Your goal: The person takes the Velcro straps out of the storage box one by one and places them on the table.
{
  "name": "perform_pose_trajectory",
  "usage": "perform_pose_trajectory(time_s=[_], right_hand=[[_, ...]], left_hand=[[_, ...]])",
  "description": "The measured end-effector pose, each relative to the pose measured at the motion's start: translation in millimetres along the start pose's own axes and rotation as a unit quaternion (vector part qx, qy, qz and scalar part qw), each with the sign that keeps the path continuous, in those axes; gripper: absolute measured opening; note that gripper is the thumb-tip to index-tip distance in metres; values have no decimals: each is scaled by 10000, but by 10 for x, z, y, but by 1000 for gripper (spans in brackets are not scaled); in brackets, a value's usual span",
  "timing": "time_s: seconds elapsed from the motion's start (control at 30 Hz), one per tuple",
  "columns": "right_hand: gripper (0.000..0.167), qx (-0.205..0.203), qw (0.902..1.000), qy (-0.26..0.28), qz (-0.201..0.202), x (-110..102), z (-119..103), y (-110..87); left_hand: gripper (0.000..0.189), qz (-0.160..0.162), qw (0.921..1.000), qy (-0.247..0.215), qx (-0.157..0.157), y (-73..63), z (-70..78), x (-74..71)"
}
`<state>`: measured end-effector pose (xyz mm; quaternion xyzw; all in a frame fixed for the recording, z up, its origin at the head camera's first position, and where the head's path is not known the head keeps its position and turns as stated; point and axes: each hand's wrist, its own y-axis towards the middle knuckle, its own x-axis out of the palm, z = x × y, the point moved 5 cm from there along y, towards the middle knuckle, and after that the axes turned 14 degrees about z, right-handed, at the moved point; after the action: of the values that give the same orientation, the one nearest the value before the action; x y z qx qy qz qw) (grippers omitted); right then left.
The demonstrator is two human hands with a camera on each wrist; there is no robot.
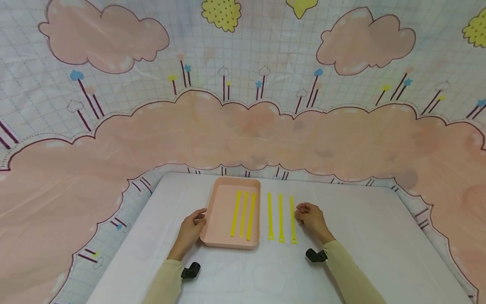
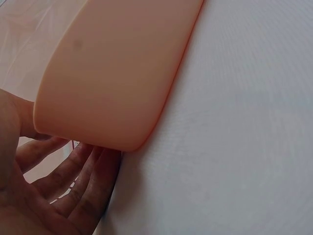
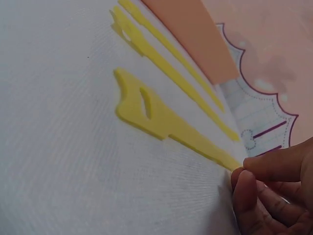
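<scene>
The outermost yellow strip (image 1: 292, 219) lies to the right of the tray on the bench (image 1: 379, 236), and my right hand (image 1: 313, 219) pinches its narrow far end between thumb and fingertips; the notched end looks flat on the surface, so I judge it not yet lifted. Next to it, apart and nearly parallel, are two more strips (image 1: 281, 219), notched ends toward me, neither of them held. Just past those sits the pink tray (image 1: 217, 215), with three strips inside (image 1: 244, 215) laid side by side, slightly slanted, along its right half. That makes three in and three out, so I'd call the work about half-way, whichever direction the strips are going. At the tray's left side my left hand (image 1: 191, 230) touches the outer wall, fingers loosely bent; my thumb's tip is hidden, so I cannot tell whether it grips the rim.
</scene>
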<state>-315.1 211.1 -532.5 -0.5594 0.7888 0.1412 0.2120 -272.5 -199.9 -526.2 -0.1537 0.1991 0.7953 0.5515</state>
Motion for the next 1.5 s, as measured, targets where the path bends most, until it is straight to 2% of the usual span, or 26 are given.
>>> perform_pose_trajectory(time_s=[0.13, 0.33, 0.7, 1.0, 1.23, 1.5], right_hand=[[24, -38, 9999, -100, 38, -37, -1, 5], [27, -31, 9998, 184, -76, -65, -65, -2], [29, -604, 9962, 569, -268, -137, -357, -151], [31, -861, 9919, 877, -329, -164, -570, -293], [30, -1037, 9902, 843, -394, -141, -679, -376], [26, -1258, 9851, 1077, -473, -74, -807, -458]], left_hand=[[40, -35, 10000, 27, -35, 5, -5, 14], [40, -31, 10000, 35, 41, 15, -9, 15], [40, 17, 9999, 104, -25, 13, -77, 37], [39, 15, 10000, 71, -48, 3, -64, 34], [38, 97, 9999, 58, -28, 7, -51, 21], [39, 99, 9999, 67, 1, 7, -60, 31]])
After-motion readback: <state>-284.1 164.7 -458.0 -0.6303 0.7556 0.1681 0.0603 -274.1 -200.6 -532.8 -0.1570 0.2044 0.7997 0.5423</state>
